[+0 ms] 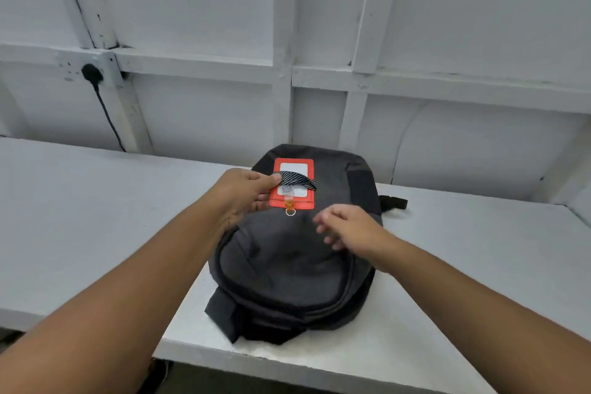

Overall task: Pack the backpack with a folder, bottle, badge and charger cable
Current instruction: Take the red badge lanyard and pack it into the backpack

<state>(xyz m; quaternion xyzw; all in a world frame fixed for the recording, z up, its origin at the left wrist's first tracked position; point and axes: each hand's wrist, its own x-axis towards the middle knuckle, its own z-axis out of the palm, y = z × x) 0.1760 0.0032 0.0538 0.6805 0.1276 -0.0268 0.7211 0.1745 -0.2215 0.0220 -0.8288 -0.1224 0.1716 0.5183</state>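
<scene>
Two hands over backpack (287,253); left hand (243,193) pinches badge (292,184).

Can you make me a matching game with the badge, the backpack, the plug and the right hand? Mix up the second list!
Things:
1. badge
2. backpack
3. plug
4. right hand

Places or states:
A. in the wall socket
B. lying flat on the table
C. empty, fingers loose, above the backpack
D. orange, held in the left hand

Pairs: 1-D, 2-B, 3-A, 4-C
</scene>
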